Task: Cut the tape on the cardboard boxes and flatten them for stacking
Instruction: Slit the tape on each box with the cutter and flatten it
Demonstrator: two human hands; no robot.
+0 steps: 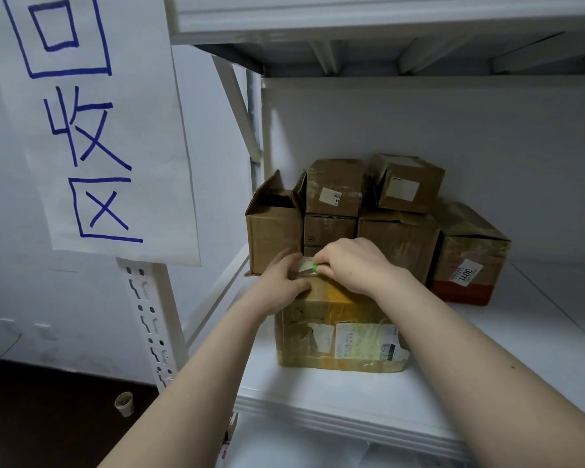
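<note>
Step in hand: tape cutting on the front box (338, 336), judged from the tool position. This box sits closed on the white shelf (453, 366), near its front edge and toward the left edge, its yellowish tape band running over the top and down the near face beside a torn label (362, 339). Left hand (281, 282) lies on the far-left part of the box top, fingers fairly straight and pressing down, holding nothing. Right hand (352, 265) is curled round a small cutter (309, 270) with a green part; the tip points left, toward the left hand's fingers, at the far top edge of the box. Whether the blade touches tape cannot be told. Judgement: the task is early, since at least 6 more boxes (399, 238) are piled toward the back left corner of the shelf, touching one another, and only 1, the open box (272, 238) at the left end, has its flaps up. The next move calls for a shallow draw of the blade along the top seam toward the near edge, with the left hand's fingers kept off that line, as the tip is just beside them now. Hidden or unclear: the blade itself is mostly covered by the 2 hands; the top seam lies under hands and wrists; the box's far face is out of sight; the label print is too small to read.
</note>
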